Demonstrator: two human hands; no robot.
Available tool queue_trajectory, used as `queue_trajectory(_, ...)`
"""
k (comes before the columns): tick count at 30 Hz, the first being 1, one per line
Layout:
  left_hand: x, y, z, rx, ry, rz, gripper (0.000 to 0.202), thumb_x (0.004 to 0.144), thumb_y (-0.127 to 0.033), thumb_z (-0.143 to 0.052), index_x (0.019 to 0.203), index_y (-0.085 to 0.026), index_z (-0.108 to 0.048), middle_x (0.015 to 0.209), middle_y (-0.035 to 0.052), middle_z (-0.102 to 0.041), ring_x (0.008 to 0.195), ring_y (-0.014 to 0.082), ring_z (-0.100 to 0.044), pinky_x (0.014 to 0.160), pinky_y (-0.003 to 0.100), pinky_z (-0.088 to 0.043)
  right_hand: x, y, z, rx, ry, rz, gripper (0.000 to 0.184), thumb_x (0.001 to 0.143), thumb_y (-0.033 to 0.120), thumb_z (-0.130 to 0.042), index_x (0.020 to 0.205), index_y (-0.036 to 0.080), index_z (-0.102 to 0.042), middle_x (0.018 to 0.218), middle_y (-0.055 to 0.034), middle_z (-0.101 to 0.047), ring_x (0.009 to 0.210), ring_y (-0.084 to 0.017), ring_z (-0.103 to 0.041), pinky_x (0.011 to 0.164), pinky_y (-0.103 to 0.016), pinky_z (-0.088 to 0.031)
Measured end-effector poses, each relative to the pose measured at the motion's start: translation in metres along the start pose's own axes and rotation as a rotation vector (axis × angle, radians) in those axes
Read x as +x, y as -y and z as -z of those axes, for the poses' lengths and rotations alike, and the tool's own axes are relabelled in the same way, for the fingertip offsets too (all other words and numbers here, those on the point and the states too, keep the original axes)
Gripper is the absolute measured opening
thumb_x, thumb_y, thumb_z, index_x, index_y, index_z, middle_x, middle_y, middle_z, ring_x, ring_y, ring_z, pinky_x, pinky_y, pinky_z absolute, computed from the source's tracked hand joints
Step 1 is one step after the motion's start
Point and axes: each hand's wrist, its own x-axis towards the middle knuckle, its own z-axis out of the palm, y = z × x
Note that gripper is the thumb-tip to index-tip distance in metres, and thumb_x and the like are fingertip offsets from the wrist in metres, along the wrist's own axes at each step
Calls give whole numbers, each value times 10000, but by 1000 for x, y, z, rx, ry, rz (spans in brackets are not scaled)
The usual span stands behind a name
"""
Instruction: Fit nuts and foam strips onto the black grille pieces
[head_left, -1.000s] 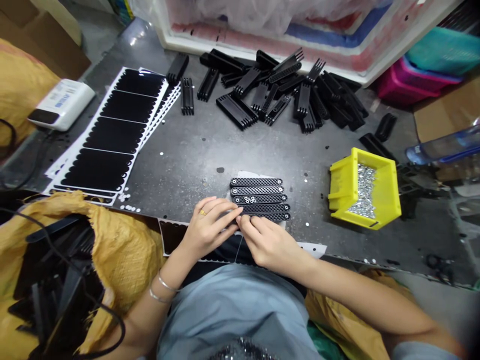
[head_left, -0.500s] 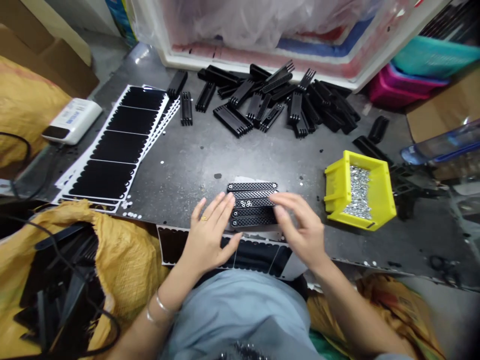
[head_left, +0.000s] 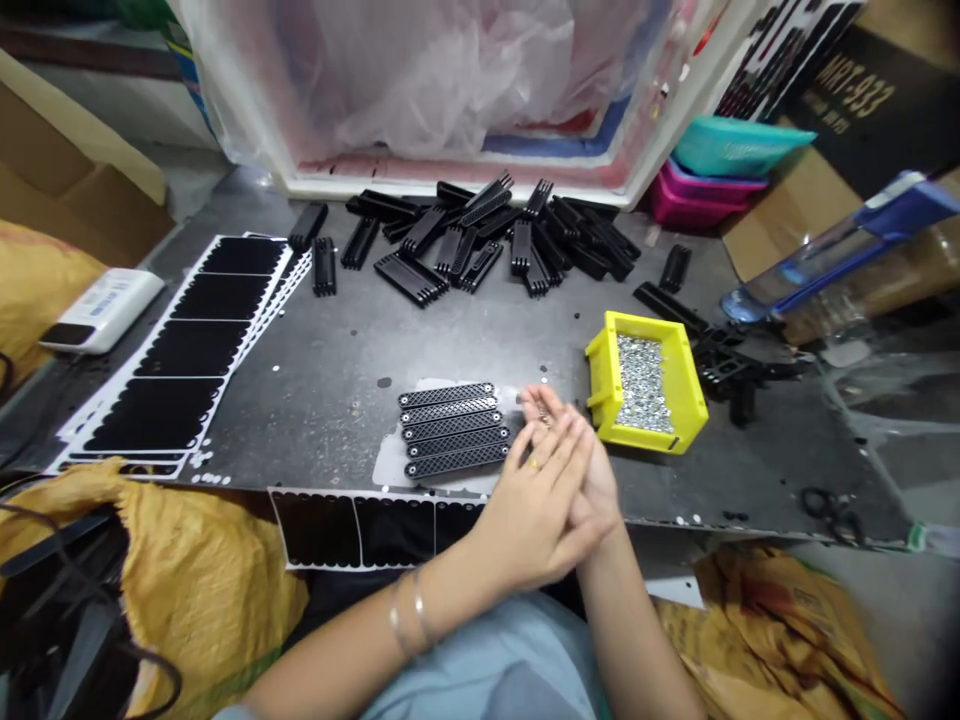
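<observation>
Think of a clock with the two hands in its middle. The left hand [head_left: 541,510] lies over the right hand [head_left: 600,480], both near the front edge of the tabletop [head_left: 337,370]. They are together, and I cannot tell what is between them. The front edge runs past at 6 o'clock. There is open room at about half past 10, before the pile.

The black strips [head_left: 456,425] sit between 9 and 10 o'clock, just beside the hands. They are long, with round ends and a criss-cross top, in a neat row on a pale sheet [head_left: 386,462].

At 2 o'clock, near the right hand, a yellow bin [head_left: 600,385] with tall sides gets in the way. It holds tiny shiny silver bits [head_left: 643,385].

At 11 o'clock is a messy pile of black pieces [head_left: 487,205], some with prongs. Behind it stands a big white frame [head_left: 360,188].

Flat black sheets [head_left: 196,350] and a white box [head_left: 116,305] lie well apart, between 9 and 10. Scissors [head_left: 832,512] lie near 3 o'clock.
</observation>
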Motion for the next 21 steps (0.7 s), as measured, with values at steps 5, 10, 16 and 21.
queue_trajectory(5,-75,24,45,-163,-168,114,423,1004,-171,-562,1423,-229,-549,1325,79,-718,1313,205,-623,1122,416,-510,41,22,85,-171,-431,77,433,1095,371,-360,1407,220,-620,1407,-143,-643,1319,-287,-621,1122,-579,-491)
queue_trajectory(10,-110,38,46,-141,-51,195,451,1014,-164,-568,1458,-227,-523,1369,122,-674,1266,234,-645,1054,416,-554,17,49,98,-687,-193,114,263,1033,294,-570,1235,256,-734,1255,-104,-713,1246,-294,-630,1112,-570,-474)
queue_trajectory(16,-78,19,1,-168,17,219,324,1058,-290,-528,1371,-219,-569,1220,108,-702,1124,260,-644,966,460,-528,-71,52,47,-572,273,-34,183,1027,252,-595,1129,219,-742,1003,-72,-664,795,-158,-692,738,-283,-595)
queue_trajectory(21,-68,18,-9,-226,-7,249,206,1065,-193,-472,997,-192,-666,959,60,-711,884,217,-609,826,395,-476,-100,27,35,-610,190,175,370,1004,140,-590,1337,275,-680,1213,-125,-677,936,-199,-695,823,-349,-609)
